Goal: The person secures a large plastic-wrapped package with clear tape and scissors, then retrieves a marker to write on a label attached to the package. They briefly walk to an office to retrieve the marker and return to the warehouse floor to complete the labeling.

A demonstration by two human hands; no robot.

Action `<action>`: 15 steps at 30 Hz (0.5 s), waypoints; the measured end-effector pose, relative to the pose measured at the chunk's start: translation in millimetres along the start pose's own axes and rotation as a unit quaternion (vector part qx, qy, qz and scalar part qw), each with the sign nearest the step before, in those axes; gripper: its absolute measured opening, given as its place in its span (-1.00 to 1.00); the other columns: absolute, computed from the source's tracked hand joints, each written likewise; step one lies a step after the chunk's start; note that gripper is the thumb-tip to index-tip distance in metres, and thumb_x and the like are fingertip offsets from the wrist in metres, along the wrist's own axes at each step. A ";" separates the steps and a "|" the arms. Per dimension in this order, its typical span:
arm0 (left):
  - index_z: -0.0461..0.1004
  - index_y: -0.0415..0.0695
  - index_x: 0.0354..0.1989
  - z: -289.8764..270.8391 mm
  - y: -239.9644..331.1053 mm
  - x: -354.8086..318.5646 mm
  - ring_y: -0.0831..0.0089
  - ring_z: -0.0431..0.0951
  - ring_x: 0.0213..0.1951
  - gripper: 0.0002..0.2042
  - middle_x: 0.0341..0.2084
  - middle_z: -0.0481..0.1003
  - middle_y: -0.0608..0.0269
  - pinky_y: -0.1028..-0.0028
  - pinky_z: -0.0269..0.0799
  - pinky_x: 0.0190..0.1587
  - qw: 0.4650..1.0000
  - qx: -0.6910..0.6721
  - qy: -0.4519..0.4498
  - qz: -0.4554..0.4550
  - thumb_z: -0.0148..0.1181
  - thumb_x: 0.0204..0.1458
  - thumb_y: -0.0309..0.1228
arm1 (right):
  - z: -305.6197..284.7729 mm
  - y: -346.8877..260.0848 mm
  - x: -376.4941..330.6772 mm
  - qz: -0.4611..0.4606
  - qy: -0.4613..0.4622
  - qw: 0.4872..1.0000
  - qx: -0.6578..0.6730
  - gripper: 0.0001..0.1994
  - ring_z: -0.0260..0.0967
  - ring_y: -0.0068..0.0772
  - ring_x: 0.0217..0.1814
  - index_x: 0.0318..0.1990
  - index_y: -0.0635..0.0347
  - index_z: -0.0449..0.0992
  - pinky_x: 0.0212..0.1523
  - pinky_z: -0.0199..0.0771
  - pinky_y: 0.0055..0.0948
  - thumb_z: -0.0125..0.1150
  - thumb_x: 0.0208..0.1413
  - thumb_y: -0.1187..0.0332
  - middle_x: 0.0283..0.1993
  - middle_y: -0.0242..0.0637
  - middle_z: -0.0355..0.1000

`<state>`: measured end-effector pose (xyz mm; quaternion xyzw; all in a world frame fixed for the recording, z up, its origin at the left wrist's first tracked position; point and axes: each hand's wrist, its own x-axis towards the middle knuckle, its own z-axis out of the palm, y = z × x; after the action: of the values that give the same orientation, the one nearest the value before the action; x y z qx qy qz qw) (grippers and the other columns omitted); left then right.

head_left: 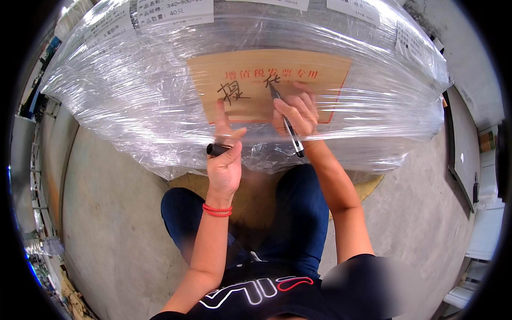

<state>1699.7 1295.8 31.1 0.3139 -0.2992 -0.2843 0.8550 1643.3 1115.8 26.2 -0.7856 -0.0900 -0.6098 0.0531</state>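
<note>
A brown envelope [336, 80] with red print lies flat against a stack wrapped in clear plastic film [133, 80]. Shiny film streaks cross it, and it bears large black handwritten strokes. My right hand [300, 113] grips a black-and-silver marker [292, 133] in a writing hold, its tip at the strokes in the envelope's upper middle. Between the thumb and fingers of my left hand [226, 162] is a black marker cap [217, 150]. The left index finger stretches up to the envelope's lower left, just below the left-hand writing.
White printed labels [176, 12] line the top of the wrapped stack. Beneath it, a yellowish board edge [373, 185] shows beside my knees on the concrete floor [122, 213]. A dark flat panel [463, 144] stands at the right, and shelving with assorted items runs along the left rim.
</note>
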 end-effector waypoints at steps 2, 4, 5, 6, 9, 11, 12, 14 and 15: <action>0.48 -0.25 -0.21 3.2 1.8 0.2 0.36 -0.38 0.32 -0.76 0.30 -0.23 0.29 0.29 -0.43 0.27 1.000 0.002 0.006 -0.001 0.08 -0.09 -0.49 | -1.2 -1.5 -0.4 0.003 -0.014 1.000 0.008 -0.75 0.20 -0.33 -0.52 -0.35 0.19 0.40 -0.08 0.34 -0.11 0.16 -0.32 0.57 -0.55 -0.34 0.25; 0.48 -0.25 -0.20 5.9 3.5 0.1 0.36 -0.39 0.32 -0.76 0.30 -0.23 0.29 0.29 -0.44 0.27 1.000 0.009 0.010 -0.002 0.08 -0.09 -0.49 | -1.0 -2.7 -0.3 0.001 -0.021 1.000 0.015 -0.74 0.19 -0.33 -0.53 -0.35 0.19 0.39 -0.09 0.35 -0.12 0.16 -0.33 0.58 -0.56 -0.35 0.25; 0.48 -0.25 -0.21 5.9 3.7 -0.6 0.36 -0.39 0.32 -0.76 0.30 -0.23 0.30 0.29 -0.44 0.27 1.000 0.011 0.018 -0.011 0.08 -0.09 -0.49 | -2.0 -2.5 0.6 0.007 -0.012 1.000 0.007 -0.74 0.19 -0.34 -0.54 -0.36 0.19 0.39 -0.09 0.35 -0.12 0.16 -0.34 0.58 -0.57 -0.35 0.24; 0.48 -0.25 -0.21 5.6 4.1 -1.8 0.36 -0.39 0.32 -0.76 0.30 -0.24 0.30 0.29 -0.44 0.27 0.999 0.013 0.027 -0.020 0.08 -0.09 -0.48 | -3.2 -2.4 2.3 0.013 -0.002 1.000 -0.002 -0.74 0.18 -0.34 -0.54 -0.37 0.19 0.39 -0.10 0.35 -0.13 0.16 -0.34 0.59 -0.58 -0.35 0.23; 0.48 -0.27 -0.20 0.5 3.5 -3.6 0.37 -0.40 0.32 -0.75 0.30 -0.24 0.31 0.29 -0.45 0.27 0.999 0.020 0.030 -0.030 0.08 -0.09 -0.49 | -2.8 -0.2 -2.8 0.004 -0.001 1.000 0.005 -0.73 0.18 -0.36 -0.56 -0.39 0.19 0.39 -0.11 0.36 -0.15 0.19 -0.39 0.59 -0.61 -0.35 0.21; 0.47 -0.27 -0.20 1.6 2.9 -3.3 0.38 -0.40 0.32 -0.75 0.30 -0.25 0.32 0.28 -0.45 0.27 0.999 0.014 0.030 -0.028 0.08 -0.09 -0.49 | -2.0 -0.4 -3.6 0.002 0.005 1.000 0.009 -0.71 0.18 -0.38 -0.57 -0.40 0.19 0.39 -0.11 0.37 -0.16 0.21 -0.43 0.59 -0.62 -0.36 0.20; 0.47 -0.28 -0.19 4.7 3.6 -2.4 0.39 -0.40 0.32 -0.74 0.30 -0.25 0.32 0.28 -0.46 0.27 0.999 0.008 0.033 -0.025 0.08 -0.09 -0.50 | -0.4 -1.8 -3.3 0.008 0.017 1.000 0.005 -0.71 0.18 -0.39 -0.57 -0.41 0.19 0.39 -0.11 0.37 -0.16 0.21 -0.44 0.59 -0.63 -0.36 0.19; 0.46 -0.28 -0.18 5.1 4.1 -1.2 0.39 -0.40 0.32 -0.74 0.30 -0.24 0.32 0.28 -0.46 0.27 1.000 0.004 0.026 -0.017 0.07 -0.10 -0.50 | -1.2 -4.7 1.2 0.012 0.008 1.000 0.011 -0.70 0.17 -0.40 -0.58 -0.42 0.19 0.39 -0.10 0.37 -0.17 0.19 -0.47 0.60 -0.64 -0.37 0.18; 0.46 -0.28 -0.17 2.8 3.4 -1.0 0.40 -0.40 0.32 -0.73 0.30 -0.24 0.33 0.28 -0.46 0.27 1.000 0.005 0.015 -0.010 0.07 -0.10 -0.51 | -4.0 -5.5 4.6 0.010 -0.015 1.000 0.021 -0.70 0.16 -0.40 -0.59 -0.41 0.20 0.39 -0.10 0.37 -0.17 0.17 -0.48 0.60 -0.65 -0.37 0.17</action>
<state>1698.1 1297.6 34.9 0.3255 -0.2841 -0.2868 0.8550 1639.5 1120.7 31.5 -0.7942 -0.0958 -0.5955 0.0737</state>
